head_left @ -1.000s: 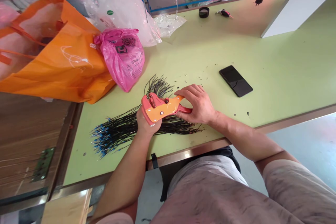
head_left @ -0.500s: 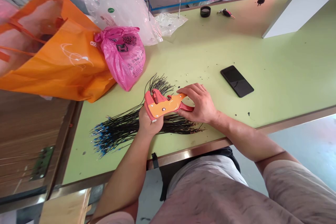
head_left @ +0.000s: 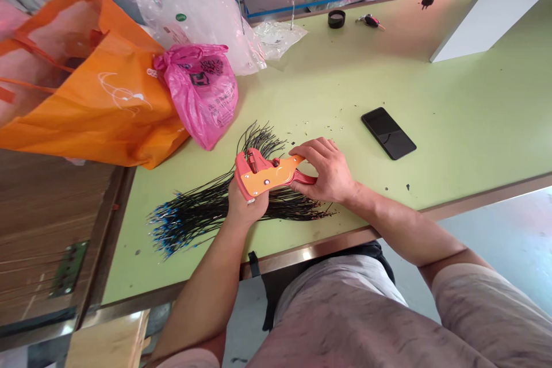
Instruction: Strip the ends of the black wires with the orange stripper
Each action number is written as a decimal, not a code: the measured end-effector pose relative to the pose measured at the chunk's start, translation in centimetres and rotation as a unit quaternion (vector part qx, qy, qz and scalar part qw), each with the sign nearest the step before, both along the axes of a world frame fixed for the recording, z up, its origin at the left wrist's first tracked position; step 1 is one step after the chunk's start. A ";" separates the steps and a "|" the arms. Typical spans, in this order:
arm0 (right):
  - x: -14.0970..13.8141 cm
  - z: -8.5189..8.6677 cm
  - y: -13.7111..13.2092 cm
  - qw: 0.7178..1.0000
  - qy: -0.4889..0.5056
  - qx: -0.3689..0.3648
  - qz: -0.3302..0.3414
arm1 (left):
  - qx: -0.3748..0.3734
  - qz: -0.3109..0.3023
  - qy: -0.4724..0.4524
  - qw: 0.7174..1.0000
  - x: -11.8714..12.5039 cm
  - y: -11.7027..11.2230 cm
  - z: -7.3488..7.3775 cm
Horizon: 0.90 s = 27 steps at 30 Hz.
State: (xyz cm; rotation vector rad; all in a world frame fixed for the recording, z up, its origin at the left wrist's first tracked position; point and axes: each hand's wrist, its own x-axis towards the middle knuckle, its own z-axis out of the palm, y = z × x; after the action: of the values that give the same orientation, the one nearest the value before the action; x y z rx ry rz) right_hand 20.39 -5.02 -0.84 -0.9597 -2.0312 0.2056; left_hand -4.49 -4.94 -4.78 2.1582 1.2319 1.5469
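My right hand (head_left: 328,171) is wrapped round the red handles of an orange and red wire stripper (head_left: 266,173), held just above the green table (head_left: 452,109). My left hand (head_left: 245,207) sits right under the tool's head, its fingers closed and hidden behind the tool. Beneath both hands lies a bundle of thin black wires (head_left: 207,210) with blue tips at the left end. What the left fingers pinch, if anything, I cannot make out.
An orange bag (head_left: 95,98), a pink plastic bag (head_left: 202,92) and clear plastic bags (head_left: 207,6) crowd the table's far left. A black phone (head_left: 388,133) lies to the right. A black round cap (head_left: 336,18) and keys (head_left: 369,20) rest at the far edge. Small wire scraps dot the surface.
The stripper and both hands shifted slightly right and up, then settled back a little; the grip is unchanged.
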 end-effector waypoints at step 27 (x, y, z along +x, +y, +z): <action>0.5 -1.4 1.5 0.985 0.148 -0.075 -0.048 | -0.240 -0.073 -0.158 0.955 2.5 -1.7 2.6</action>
State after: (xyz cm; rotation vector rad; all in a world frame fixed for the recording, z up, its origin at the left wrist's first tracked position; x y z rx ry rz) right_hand 20.87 -3.49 -2.29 -1.0509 -1.7116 0.4291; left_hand -1.96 -6.69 -2.15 1.5866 1.1606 1.2988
